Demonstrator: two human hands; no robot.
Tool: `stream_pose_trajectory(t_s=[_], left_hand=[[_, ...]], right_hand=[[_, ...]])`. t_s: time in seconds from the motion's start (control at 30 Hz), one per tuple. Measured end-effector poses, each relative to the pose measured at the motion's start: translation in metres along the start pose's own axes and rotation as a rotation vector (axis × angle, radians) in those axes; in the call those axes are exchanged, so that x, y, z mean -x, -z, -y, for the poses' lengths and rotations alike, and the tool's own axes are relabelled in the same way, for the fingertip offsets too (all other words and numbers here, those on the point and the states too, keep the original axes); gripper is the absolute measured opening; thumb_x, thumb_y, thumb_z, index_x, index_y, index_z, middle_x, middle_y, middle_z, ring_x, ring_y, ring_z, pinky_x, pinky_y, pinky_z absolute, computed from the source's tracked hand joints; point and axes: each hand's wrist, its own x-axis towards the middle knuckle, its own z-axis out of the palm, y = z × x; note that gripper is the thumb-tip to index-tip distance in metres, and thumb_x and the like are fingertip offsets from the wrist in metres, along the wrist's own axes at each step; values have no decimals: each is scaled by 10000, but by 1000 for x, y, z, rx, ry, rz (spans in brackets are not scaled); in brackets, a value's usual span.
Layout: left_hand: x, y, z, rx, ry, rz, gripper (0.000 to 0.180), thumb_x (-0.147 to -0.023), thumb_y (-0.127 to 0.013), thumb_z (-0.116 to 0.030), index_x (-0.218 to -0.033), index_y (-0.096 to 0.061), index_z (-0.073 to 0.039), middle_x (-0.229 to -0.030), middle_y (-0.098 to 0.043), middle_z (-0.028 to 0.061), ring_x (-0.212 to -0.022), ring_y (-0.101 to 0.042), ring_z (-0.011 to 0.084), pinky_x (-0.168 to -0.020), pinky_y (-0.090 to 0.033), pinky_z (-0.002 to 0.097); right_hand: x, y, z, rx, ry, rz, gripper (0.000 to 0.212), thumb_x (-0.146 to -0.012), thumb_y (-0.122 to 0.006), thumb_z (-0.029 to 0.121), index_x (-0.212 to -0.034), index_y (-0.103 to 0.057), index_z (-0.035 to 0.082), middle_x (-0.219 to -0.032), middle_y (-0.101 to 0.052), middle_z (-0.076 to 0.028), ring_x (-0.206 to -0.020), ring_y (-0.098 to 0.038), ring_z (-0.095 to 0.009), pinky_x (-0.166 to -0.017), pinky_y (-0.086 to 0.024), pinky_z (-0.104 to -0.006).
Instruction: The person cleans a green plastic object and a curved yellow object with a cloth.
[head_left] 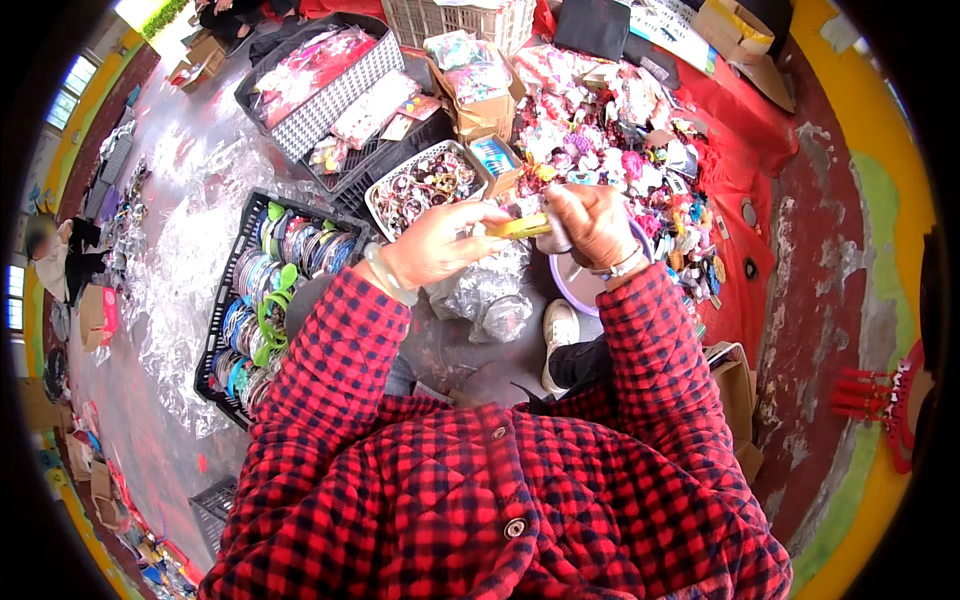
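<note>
Both hands up at frame centre: left hand (437, 245) and right hand (590, 222) pinched shut on a yellow strip (522, 227), over the purple basin (575, 285). Could slip into the clear plastic bags (490, 295) below if either pinch loosens.

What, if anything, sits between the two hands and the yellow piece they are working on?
Nothing visible does. The left hand and right hand both grip the yellow piece directly, holding it between them above the clear plastic bags.
</note>
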Motion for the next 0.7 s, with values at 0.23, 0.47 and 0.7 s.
stream_pose_trajectory(t_s=[0.23,0.47,0.7], left_hand=[[-1,-4,-4,136,-15,111,193,-888,-497,-136,-840,-585,29,-686,-552,31,-612,-514,77,-569,-407,198],[4,5,-4,186,-61,82,198,-877,-525,-145,-838,-598,35,-693,-567,29,-558,-509,65,-528,-407,197],[7,11,6,157,-1,139,171,-864,-542,-133,-853,-594,30,-678,-550,21,-586,-502,68,-540,-404,205]], right_hand=[[-2,-9,-3,81,264,-50,261,-819,-580,246,-677,-592,27,-529,-544,-112,-470,-540,-257,-415,-405,-330],[-2,2,-21,-207,15,-189,346,-844,-558,224,-591,-565,-13,-453,-445,-63,-457,-386,-58,-413,-328,-277],[-3,-5,-14,-536,-259,-218,317,-790,-622,267,-619,-594,2,-571,-522,-48,-509,-445,-91,-450,-329,-288]])
